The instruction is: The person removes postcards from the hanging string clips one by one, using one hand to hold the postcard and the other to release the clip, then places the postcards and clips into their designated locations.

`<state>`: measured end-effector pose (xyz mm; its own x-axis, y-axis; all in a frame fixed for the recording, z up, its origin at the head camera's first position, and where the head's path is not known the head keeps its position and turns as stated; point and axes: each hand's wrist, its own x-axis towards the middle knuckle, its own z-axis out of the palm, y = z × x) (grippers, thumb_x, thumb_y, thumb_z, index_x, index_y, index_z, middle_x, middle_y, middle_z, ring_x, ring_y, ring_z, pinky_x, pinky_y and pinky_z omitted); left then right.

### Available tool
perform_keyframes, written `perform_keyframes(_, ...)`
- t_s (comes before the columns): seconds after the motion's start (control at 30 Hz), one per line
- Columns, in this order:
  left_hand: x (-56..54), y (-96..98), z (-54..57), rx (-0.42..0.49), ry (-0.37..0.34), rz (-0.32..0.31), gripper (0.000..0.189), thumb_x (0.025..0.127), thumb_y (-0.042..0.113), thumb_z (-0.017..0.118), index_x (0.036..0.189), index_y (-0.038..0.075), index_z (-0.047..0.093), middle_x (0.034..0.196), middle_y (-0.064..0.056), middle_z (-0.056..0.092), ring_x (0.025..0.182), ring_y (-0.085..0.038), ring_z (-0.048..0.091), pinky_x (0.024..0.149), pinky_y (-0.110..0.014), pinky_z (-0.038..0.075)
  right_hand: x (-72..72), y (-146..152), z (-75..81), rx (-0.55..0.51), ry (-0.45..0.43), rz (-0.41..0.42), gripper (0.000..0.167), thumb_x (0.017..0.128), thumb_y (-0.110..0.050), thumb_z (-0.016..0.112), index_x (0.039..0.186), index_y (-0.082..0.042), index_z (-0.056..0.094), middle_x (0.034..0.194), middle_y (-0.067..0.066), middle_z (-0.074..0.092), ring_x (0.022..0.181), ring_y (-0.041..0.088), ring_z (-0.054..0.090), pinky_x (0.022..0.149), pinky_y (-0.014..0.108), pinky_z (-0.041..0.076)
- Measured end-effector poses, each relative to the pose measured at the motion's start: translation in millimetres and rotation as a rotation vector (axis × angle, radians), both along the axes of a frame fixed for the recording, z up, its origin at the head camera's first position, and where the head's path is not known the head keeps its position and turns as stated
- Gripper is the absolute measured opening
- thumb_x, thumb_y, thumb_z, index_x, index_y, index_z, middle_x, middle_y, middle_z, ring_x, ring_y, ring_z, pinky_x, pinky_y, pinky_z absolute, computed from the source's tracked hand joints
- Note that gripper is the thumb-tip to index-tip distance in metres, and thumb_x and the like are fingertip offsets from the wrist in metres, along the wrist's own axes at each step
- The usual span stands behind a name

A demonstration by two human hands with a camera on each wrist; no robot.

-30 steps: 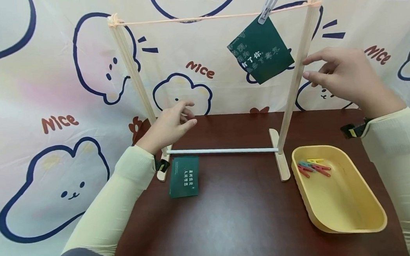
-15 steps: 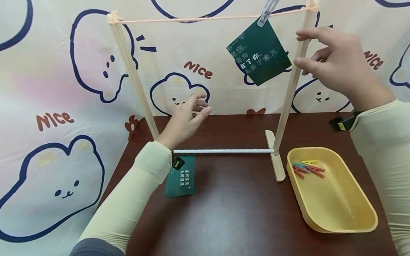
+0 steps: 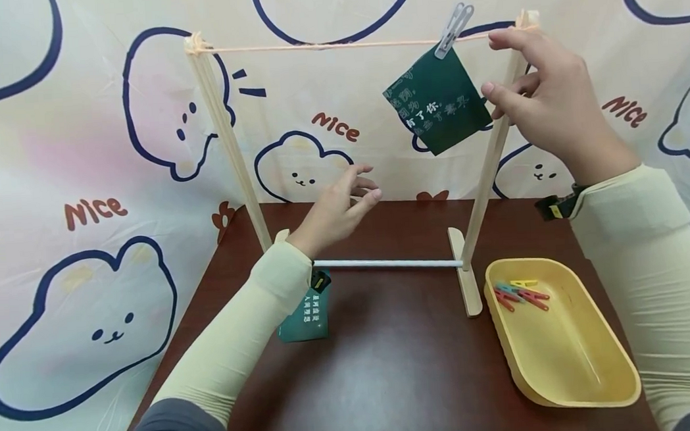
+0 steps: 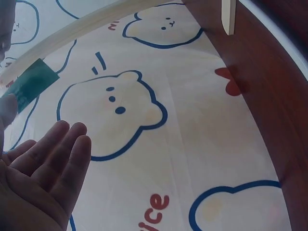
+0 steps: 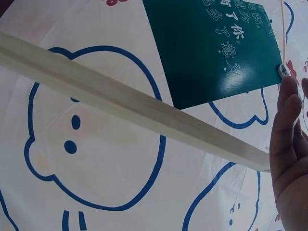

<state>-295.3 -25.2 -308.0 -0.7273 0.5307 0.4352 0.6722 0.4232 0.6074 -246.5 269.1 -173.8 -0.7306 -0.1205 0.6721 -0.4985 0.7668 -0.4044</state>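
Note:
A dark green card [image 3: 437, 101] with white lettering hangs tilted from a pink string [image 3: 323, 46], held at one corner by a pale grey clothespin [image 3: 454, 29]. My right hand [image 3: 545, 91] is raised just right of the card, in front of the wooden frame's right post [image 3: 490, 160]; its thumb and fingers are apart and hold nothing. Lower and to the left, my left hand [image 3: 341, 206] hovers above the white crossbar [image 3: 389, 263], fingers loosely bent and free of any object. In the left wrist view its fingers [image 4: 72, 168] look relaxed.
A second green card [image 3: 304, 320] lies on the brown table [image 3: 402, 370], partly covered by the left forearm. At the right stands a yellow basin [image 3: 566, 347] with several coloured clothespins [image 3: 518, 294] in it. A printed cloth [image 3: 110, 157] hangs behind.
My left hand has moved right across the frame's lower middle. My right hand has risen and shifted left towards the hanging card. The view has shifted slightly.

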Motion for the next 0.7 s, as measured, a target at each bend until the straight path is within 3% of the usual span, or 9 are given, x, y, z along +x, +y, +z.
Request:
perform_keyframes(0.37, -7.8, 15.1, 6.6, -0.017, 0.019, -0.015, 0.054, 0.099, 0.035, 0.056, 0.144, 0.010, 0.037, 0.120, -0.002, 0.063, 0.104, -0.010, 0.061, 0.090, -0.028, 0.049, -10.7, -11.9, 6.4, -0.025, 0.059, 0.024, 0.052, 0.096, -0.025, 0.062, 0.145, -0.032, 0.045, 0.140, -0.007, 0.045, 0.070, 0.000, 0.061, 0.069, 0.011, 0.047)
perform_keyframes(0.5, -13.5, 27.7, 11.2, 0.008, -0.038, -0.017, 0.056, 0.099, 0.037, 0.057, 0.146, 0.014, 0.036, 0.123, 0.000, 0.063, 0.107, -0.009, 0.061, 0.092, -0.029, 0.049, -12.6, -14.5, 12.8, -0.021, 0.030, 0.030, 0.053, 0.098, -0.026, 0.059, 0.147, -0.032, 0.041, 0.141, -0.005, 0.044, 0.070, 0.001, 0.062, 0.069, 0.013, 0.047)
perform_keyframes(0.7, -24.2, 51.1, 11.8, 0.081, -0.158, -0.050, 0.055, 0.098, 0.037, 0.057, 0.146, 0.017, 0.036, 0.127, 0.000, 0.062, 0.111, -0.010, 0.058, 0.092, -0.029, 0.048, -16.1, -17.9, 25.6, -0.056, -0.094, -0.014, 0.057, 0.099, -0.033, 0.054, 0.151, -0.035, 0.031, 0.149, -0.012, 0.040, 0.070, 0.005, 0.063, 0.066, 0.012, 0.047)
